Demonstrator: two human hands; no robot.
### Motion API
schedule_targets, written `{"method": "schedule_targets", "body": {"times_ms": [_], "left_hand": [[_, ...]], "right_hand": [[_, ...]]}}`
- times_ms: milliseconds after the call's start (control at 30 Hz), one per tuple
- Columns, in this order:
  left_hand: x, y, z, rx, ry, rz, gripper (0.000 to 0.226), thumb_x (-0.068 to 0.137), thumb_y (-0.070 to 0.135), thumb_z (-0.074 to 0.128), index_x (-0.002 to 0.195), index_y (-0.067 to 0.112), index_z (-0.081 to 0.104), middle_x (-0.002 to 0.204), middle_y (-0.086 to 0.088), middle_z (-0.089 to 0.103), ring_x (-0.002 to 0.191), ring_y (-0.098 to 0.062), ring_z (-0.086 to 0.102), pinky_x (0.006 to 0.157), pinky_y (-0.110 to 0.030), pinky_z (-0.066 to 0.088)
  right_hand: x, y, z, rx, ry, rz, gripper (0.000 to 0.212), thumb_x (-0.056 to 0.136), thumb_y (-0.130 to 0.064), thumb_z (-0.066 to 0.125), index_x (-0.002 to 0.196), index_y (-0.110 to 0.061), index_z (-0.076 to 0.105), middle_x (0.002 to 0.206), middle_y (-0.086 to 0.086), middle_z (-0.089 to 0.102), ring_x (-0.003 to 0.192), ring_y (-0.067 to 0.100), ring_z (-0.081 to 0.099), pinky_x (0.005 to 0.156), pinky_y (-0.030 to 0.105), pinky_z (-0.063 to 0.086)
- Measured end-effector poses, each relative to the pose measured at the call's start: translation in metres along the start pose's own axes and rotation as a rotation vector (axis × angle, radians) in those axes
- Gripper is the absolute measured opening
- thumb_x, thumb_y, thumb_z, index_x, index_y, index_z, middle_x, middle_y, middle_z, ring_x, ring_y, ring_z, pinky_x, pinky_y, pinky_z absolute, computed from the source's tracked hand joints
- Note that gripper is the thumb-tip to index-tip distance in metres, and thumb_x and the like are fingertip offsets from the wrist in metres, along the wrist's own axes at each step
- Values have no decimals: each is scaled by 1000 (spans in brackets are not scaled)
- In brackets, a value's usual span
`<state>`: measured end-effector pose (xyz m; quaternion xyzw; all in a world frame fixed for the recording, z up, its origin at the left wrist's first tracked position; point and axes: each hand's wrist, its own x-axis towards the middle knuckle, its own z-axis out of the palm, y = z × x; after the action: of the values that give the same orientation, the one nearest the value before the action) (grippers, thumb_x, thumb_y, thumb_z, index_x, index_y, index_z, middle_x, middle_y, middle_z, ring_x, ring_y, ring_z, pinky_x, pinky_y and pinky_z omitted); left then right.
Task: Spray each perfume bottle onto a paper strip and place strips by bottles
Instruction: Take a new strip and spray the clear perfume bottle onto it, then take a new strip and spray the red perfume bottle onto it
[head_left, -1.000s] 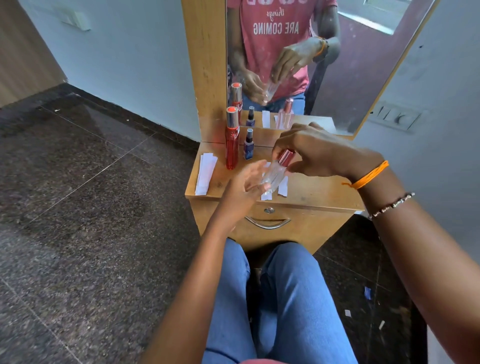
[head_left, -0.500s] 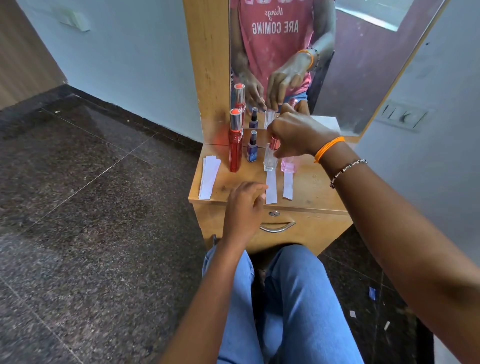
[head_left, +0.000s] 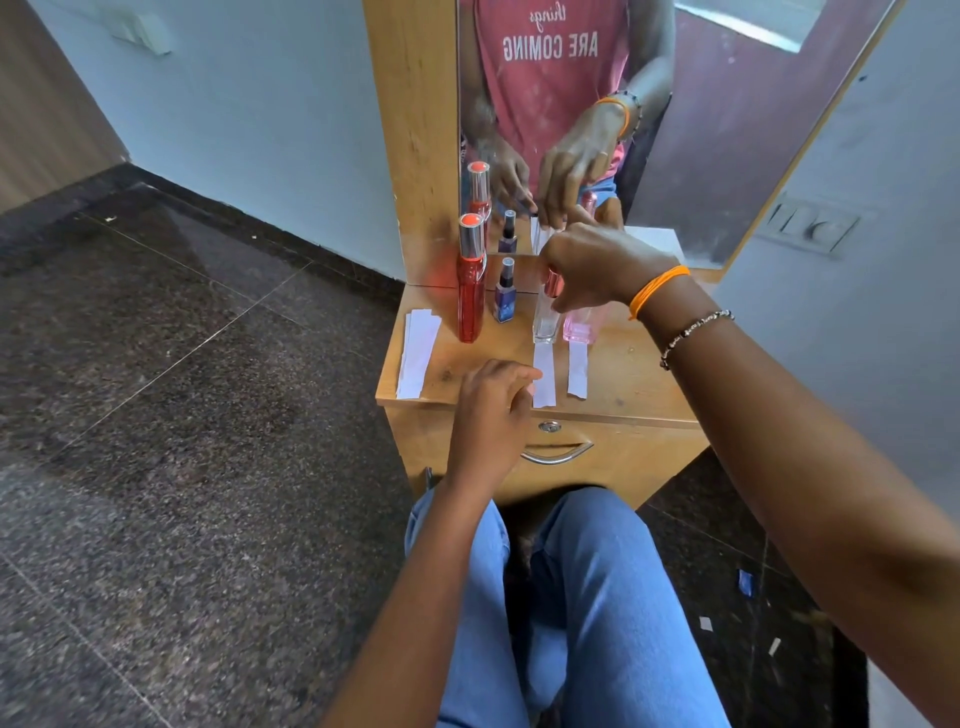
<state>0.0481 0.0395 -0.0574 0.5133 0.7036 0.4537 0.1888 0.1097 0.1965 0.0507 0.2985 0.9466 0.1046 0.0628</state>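
while upright, clear bottle (head_left: 546, 325) shows rose-pink cap, paper strip (head_left: 544, 375) before it.

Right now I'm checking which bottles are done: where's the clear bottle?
Head view: the clear bottle stands on the dresser top, between the blue bottle and the pink bottle, its cap held by the right hand.

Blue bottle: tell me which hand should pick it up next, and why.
Left. The left hand hangs loosely curled and holds nothing at the table's front edge, with an open path to the blue bottle. The right hand is busy gripping the top of the clear bottle.
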Motion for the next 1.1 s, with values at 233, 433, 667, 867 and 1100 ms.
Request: {"method": "schedule_targets", "body": {"times_ms": [233, 433, 667, 867, 1100], "left_hand": [[-2, 5, -8, 17, 45, 11, 24, 90, 5, 50, 101, 17, 67, 104, 2, 64, 105, -21, 54, 91, -30, 44], [-7, -6, -35, 35, 362, -73, 19, 86, 1, 50, 91, 13, 64, 94, 3, 56, 92, -24, 55, 83, -31, 41], [1, -33, -54, 154, 354, -302, 39, 89, 0, 49, 126, 7, 54, 123, -13, 48, 112, -31, 45, 93, -35, 36], [-2, -42, -55, 279, 284, -272, 47, 88, -1, 47, 131, 17, 52, 121, -10, 50, 107, -29, 40, 78, -22, 26], [-2, -47, -53, 267, 285, -246, 50, 88, -3, 47, 133, 17, 50, 120, -9, 48, 107, -27, 39, 80, -22, 28]], "right_hand": [[-15, -2, -15, 32, 133, 91, 41, 80, -38, 70, 110, -11, 64, 115, 6, 62, 118, 31, 35, 89, 45, 28], [-35, -60, 2, 660, 350, -50, 10, 85, -14, 63, 91, -11, 70, 95, 4, 68, 91, 23, 56, 81, 30, 41], [0, -130, 61, 1097, 328, 388, 12, 80, -3, 60, 85, -3, 71, 88, 12, 73, 84, 25, 65, 63, 21, 38], [21, -152, 69, 1153, 287, 606, 22, 79, -27, 71, 85, -6, 71, 90, 14, 72, 86, 31, 64, 60, 25, 33], [29, -155, 71, 1152, 228, 700, 32, 80, -33, 70, 94, -5, 68, 99, 16, 69, 94, 36, 63, 65, 31, 42]]}}
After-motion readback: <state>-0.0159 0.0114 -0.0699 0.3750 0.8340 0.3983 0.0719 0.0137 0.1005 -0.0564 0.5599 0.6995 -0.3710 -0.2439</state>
